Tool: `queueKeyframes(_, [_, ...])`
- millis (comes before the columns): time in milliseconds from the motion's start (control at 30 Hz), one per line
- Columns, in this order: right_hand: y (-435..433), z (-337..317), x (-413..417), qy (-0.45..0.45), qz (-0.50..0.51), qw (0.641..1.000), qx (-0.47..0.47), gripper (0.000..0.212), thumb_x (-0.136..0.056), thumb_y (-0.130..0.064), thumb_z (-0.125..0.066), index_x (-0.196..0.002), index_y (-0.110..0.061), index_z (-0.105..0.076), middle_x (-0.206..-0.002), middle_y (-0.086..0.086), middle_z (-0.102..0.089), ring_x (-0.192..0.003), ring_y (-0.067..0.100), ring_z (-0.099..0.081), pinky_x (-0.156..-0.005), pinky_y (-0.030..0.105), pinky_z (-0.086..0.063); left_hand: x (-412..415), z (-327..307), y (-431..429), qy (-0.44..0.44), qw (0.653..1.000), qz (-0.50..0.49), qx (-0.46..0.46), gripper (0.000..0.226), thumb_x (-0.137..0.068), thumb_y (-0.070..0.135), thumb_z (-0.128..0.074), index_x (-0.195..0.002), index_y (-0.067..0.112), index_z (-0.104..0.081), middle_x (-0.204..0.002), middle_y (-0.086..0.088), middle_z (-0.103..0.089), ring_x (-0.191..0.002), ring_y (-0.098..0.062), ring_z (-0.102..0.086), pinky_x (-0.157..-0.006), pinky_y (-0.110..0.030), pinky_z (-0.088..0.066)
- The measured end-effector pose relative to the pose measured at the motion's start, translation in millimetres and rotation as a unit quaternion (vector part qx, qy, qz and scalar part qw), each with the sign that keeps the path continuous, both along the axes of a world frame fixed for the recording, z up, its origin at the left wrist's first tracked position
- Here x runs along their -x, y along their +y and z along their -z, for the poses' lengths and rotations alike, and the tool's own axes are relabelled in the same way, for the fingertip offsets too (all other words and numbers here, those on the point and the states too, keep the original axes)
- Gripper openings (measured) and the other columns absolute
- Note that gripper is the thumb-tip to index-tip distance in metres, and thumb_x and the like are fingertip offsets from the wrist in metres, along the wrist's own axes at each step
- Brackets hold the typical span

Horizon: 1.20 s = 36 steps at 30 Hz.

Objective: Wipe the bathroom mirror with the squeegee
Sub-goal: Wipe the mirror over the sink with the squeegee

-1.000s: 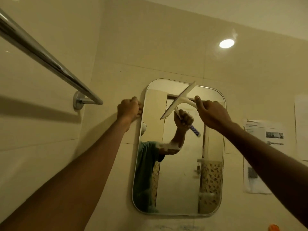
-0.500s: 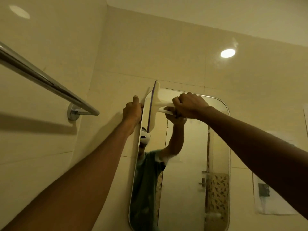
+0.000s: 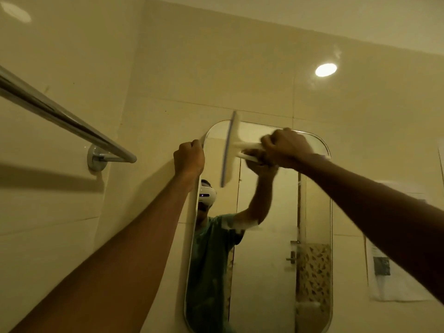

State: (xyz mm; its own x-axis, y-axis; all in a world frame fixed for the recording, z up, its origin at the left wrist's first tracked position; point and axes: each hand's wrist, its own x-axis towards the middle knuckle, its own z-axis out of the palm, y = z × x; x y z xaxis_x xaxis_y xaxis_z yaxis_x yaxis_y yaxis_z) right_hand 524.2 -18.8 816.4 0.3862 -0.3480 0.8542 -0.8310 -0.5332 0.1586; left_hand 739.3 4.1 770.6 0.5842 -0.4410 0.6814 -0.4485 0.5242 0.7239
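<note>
Your right hand point(image 3: 286, 147) has a closed grip on the squeegee point(image 3: 230, 150) handle, blade standing almost upright near the top left of the mirror point(image 3: 266, 236). Your left hand point(image 3: 188, 157) is curled tight around the mirror's left edge, near the towel bar point(image 3: 60, 116).

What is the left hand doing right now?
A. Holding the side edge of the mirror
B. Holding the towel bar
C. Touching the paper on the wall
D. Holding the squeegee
A. The left hand is closed on the upper left edge of the mirror, while the right hand holds the squeegee against the glass; the towel bar is apart, off to the left.
</note>
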Motion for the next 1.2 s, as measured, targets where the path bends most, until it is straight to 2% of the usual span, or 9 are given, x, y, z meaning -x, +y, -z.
queueKeyframes(100, [1, -5, -33, 0.017, -0.038, 0.999, -0.017, 0.038, -0.099, -0.035, -0.031, -0.068, -0.020, -0.046, -0.066, 0.003, -0.048, -0.058, 0.017, -0.045, -0.055, 0.030, -0.039, 1, 0, 4, 0.013, 1.000, 0.015, 0.004, 0.043, -0.095, 0.025, -0.034, -0.101, -0.002, -0.066, -0.101, -0.020, -0.068, -0.084, -0.031, -0.061, -0.077, -0.041, -0.051])
queueKeyframes(200, [-9, -5, -7, 0.027, -0.011, 0.999, -0.023, 0.034, -0.099, -0.032, -0.031, -0.075, -0.015, -0.047, -0.071, 0.007, -0.050, -0.063, 0.021, -0.048, -0.059, 0.036, -0.044, 0, -1, 3, 0.017, 1.000, 0.013, 0.003, 0.044, -0.093, 0.026, -0.034, -0.099, -0.003, -0.066, -0.100, -0.020, -0.069, -0.087, -0.034, -0.064, -0.084, -0.046, -0.055])
queueKeyframes(367, [-39, 4, 86, -0.056, 0.058, 0.995, -0.063, 0.033, -0.099, -0.028, -0.037, -0.069, -0.015, -0.042, -0.078, 0.015, -0.050, -0.070, 0.031, -0.049, -0.063, 0.040, -0.043, -2, 0, -5, 0.008, 1.000, -0.009, 0.014, 0.044, -0.095, 0.025, -0.033, -0.094, -0.004, -0.066, -0.090, -0.017, -0.066, -0.082, -0.033, -0.059, -0.072, -0.038, -0.048])
queueKeyframes(533, [-40, 13, 157, -0.159, 0.117, 0.975, -0.099, 0.039, -0.101, -0.027, -0.030, -0.076, -0.007, -0.052, -0.072, 0.016, -0.053, -0.061, 0.026, -0.046, -0.056, 0.034, -0.038, 1, 0, -6, -0.005, 0.999, -0.032, 0.020, 0.045, -0.097, 0.025, -0.033, -0.092, -0.005, -0.065, -0.091, -0.019, -0.065, -0.084, -0.033, -0.060, -0.075, -0.041, -0.049])
queueKeyframes(767, [-15, 1, 60, -0.117, 0.005, 0.992, -0.040, 0.046, -0.099, -0.034, -0.034, -0.067, -0.008, -0.055, -0.064, 0.013, -0.054, -0.055, 0.024, -0.046, -0.054, 0.030, -0.036, 3, 2, -2, -0.007, 0.999, -0.044, 0.020, 0.043, -0.098, 0.023, -0.033, -0.092, -0.007, -0.064, -0.088, -0.018, -0.061, -0.081, -0.031, -0.055, -0.069, -0.036, -0.040])
queueKeyframes(867, [-6, 1, 32, -0.067, -0.007, 0.997, -0.042, 0.040, -0.100, -0.027, -0.034, -0.062, -0.017, -0.040, -0.063, 0.007, -0.045, -0.057, 0.021, -0.041, -0.055, 0.029, -0.033, 4, 3, -4, 0.001, 0.999, -0.047, 0.022, 0.040, -0.097, 0.024, -0.033, -0.082, -0.002, -0.060, -0.082, -0.015, -0.058, -0.075, -0.028, -0.053, -0.067, -0.036, -0.040])
queueKeyframes(1000, [-23, 15, 81, -0.135, 0.007, 0.987, -0.088, 0.039, -0.101, -0.027, -0.030, -0.065, -0.016, -0.041, -0.071, 0.011, -0.046, -0.062, 0.022, -0.042, -0.057, 0.031, -0.034, 2, 3, -6, 0.009, 0.998, -0.051, 0.026, 0.038, -0.096, 0.023, -0.034, -0.078, 0.000, -0.059, -0.076, -0.012, -0.056, -0.069, -0.025, -0.050, -0.064, -0.035, -0.038])
queueKeyframes(1100, [-37, 41, 122, -0.189, 0.042, 0.972, -0.132, 0.037, -0.102, -0.027, -0.028, -0.084, -0.005, -0.051, -0.073, 0.010, -0.045, -0.060, 0.019, -0.041, -0.052, 0.028, -0.034, 3, 5, -8, 0.005, 0.998, -0.051, 0.029, 0.040, -0.096, 0.023, -0.033, -0.082, -0.003, -0.061, -0.070, -0.011, -0.054, -0.064, -0.022, -0.048, -0.060, -0.032, -0.037])
queueKeyframes(1200, [-41, 52, 131, -0.195, 0.062, 0.968, -0.141, 0.032, -0.103, -0.024, -0.028, -0.092, -0.003, -0.049, -0.072, 0.008, -0.047, -0.056, 0.016, -0.042, -0.048, 0.026, -0.036, 5, 9, -7, -0.004, 0.998, -0.059, 0.029, 0.038, -0.097, 0.021, -0.033, -0.080, -0.001, -0.059, -0.063, -0.005, -0.048, -0.064, -0.024, -0.048, -0.061, -0.034, -0.037])
